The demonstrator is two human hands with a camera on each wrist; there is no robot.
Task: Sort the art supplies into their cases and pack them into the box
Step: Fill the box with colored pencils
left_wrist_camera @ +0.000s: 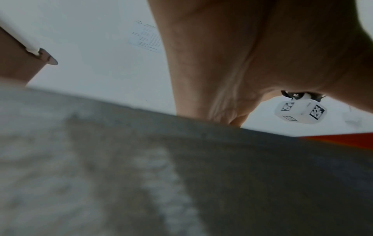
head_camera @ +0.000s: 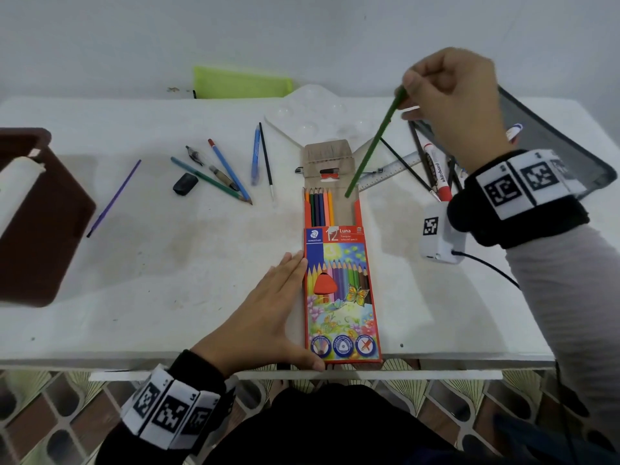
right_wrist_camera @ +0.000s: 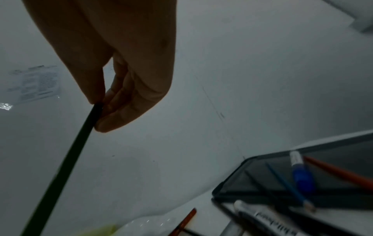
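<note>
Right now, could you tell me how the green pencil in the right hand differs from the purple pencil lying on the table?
The green pencil is in the air, pinched at its top end by the right hand; the purple pencil lies untouched on the table. The green pencil's lower tip sits at the open mouth of the pencil case, while the purple pencil lies far to the case's left, near the brown box. Both are slim coloured pencils and both slant diagonally.

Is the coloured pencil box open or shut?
Open. The pencil box has its top flap folded back, with pencil tips showing in the mouth.
</note>
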